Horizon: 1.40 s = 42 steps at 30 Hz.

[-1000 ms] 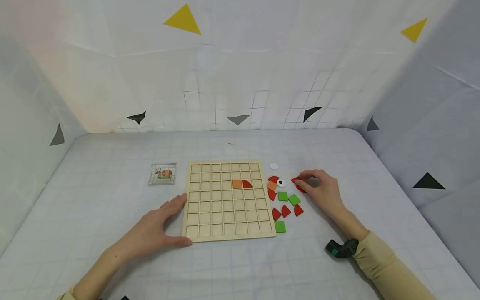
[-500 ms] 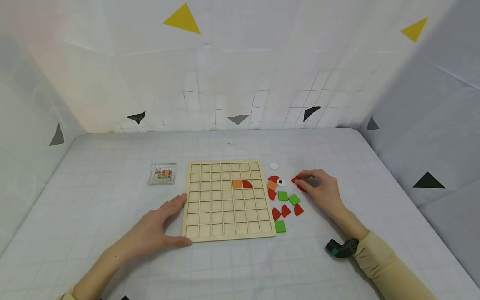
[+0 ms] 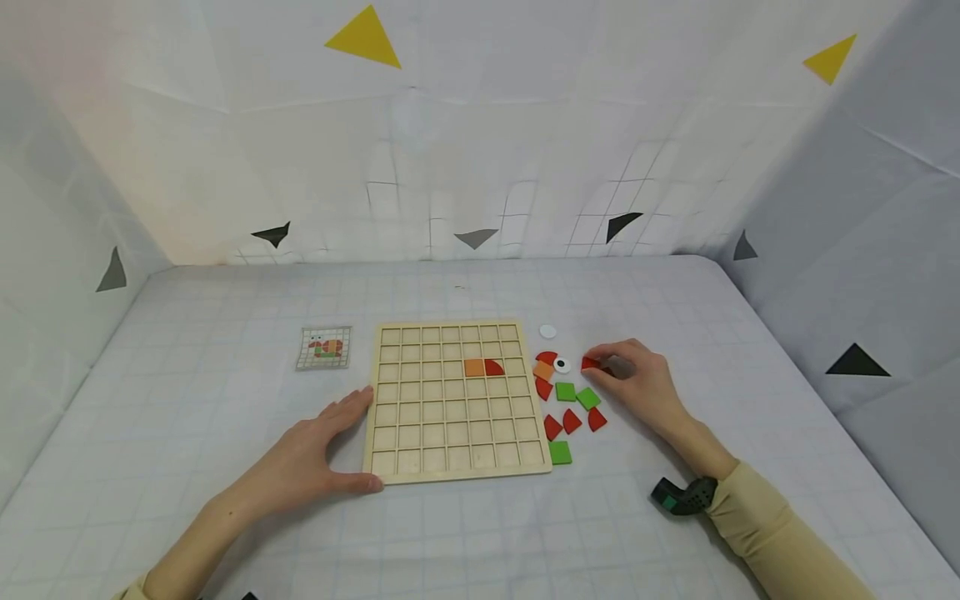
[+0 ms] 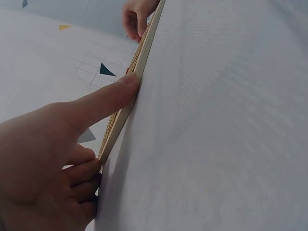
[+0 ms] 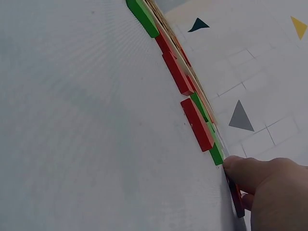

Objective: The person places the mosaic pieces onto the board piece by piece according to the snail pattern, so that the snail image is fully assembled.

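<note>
A: What does the right hand (image 3: pixel 651 390) have?

B: A red piece (image 3: pixel 590 363), pinched between thumb and fingers, just above or on the cloth; I can't tell which. It is to the right of the board (image 3: pixel 435 412), well apart from it, and the fingers hide part of its shape.

A: And the left hand (image 3: pixel 307 457)?

B: Not clenched. Thumb and fingers are spread round the near left corner of the board, the thumb against the near edge and the fingertips against the left one.

A: Anything lying between the red piece and the board?

B: Yes. The eye disc (image 3: pixel 562 365) is just beside the piece, and beyond it sit a loose orange square (image 3: pixel 543 372) and two red pieces, close to the board's right edge. A white disc (image 3: pixel 548 332) lies farther back.

A: What about the near side?

B: Two green squares (image 3: pixel 566 392) lie near the right hand, then a row of three red wedges (image 3: pixel 572 422). Another green square (image 3: pixel 560 452) is by the board's near right corner.

A: Is anything on the board?

B: An orange tile (image 3: pixel 474 367) and a red quarter-circle (image 3: pixel 493 367), side by side in the third row from the far edge. The picture card (image 3: pixel 324 347) lies left of the board, beyond the left hand.
</note>
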{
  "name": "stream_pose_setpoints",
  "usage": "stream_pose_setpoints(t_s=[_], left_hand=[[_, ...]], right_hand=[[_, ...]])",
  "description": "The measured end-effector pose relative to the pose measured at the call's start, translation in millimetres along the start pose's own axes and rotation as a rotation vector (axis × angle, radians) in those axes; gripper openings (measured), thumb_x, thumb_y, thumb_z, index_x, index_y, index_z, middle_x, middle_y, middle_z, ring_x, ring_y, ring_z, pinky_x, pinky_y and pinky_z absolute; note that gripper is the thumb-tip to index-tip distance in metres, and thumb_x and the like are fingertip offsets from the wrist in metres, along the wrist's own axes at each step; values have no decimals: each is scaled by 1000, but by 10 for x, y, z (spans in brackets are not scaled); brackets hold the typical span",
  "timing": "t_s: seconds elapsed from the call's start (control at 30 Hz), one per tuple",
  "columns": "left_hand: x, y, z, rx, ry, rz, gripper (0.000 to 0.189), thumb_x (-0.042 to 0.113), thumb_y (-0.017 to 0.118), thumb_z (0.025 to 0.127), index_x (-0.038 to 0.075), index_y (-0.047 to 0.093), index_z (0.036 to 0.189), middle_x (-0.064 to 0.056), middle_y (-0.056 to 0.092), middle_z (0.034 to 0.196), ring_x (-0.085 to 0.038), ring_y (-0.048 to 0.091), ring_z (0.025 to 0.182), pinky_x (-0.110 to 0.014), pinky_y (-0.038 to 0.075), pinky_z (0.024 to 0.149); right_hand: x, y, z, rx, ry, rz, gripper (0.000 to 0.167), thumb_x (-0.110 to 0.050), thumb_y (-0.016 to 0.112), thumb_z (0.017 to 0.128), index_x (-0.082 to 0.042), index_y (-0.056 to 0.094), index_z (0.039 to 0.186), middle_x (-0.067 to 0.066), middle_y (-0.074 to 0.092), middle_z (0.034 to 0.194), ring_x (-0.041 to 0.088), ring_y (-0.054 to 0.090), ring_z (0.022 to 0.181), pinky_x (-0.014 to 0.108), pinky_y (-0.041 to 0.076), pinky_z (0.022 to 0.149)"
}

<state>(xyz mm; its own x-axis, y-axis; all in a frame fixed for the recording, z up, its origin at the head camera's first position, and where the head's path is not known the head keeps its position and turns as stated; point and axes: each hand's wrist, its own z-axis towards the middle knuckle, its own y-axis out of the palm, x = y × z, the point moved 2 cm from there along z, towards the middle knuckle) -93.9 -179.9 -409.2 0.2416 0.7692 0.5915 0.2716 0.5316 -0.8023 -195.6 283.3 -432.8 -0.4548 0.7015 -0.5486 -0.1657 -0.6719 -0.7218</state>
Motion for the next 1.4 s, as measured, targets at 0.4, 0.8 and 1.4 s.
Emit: stream_pose_setpoints(t_s=[0.4, 0.8, 1.4], left_hand=[[7, -15, -11, 1, 7, -14, 114, 73, 76, 68, 22, 30, 159, -6, 34, 162, -43, 33, 146, -67, 28, 113], [-9, 13, 6, 0, 0, -19, 115, 71, 79, 67, 21, 31, 158, -5, 33, 162, -42, 32, 146, -65, 27, 114], [-11, 14, 6, 3, -17, -27, 114, 68, 80, 67, 24, 30, 159, -3, 32, 163, -40, 31, 147, -64, 27, 115]], right_hand=[[-121, -35, 15, 0, -10, 8, 31, -13, 84, 82, -16, 74, 111, -3, 71, 102, 14, 62, 93, 19, 50, 80], [-678, 131, 136, -105, -21, 143, 25, -19, 83, 83, -17, 75, 107, -6, 74, 101, 13, 65, 99, 44, 55, 82], [-1134, 410, 338, -145, -145, 221, 25, -17, 84, 82, -10, 76, 105, -3, 75, 100, 13, 67, 99, 45, 55, 90]])
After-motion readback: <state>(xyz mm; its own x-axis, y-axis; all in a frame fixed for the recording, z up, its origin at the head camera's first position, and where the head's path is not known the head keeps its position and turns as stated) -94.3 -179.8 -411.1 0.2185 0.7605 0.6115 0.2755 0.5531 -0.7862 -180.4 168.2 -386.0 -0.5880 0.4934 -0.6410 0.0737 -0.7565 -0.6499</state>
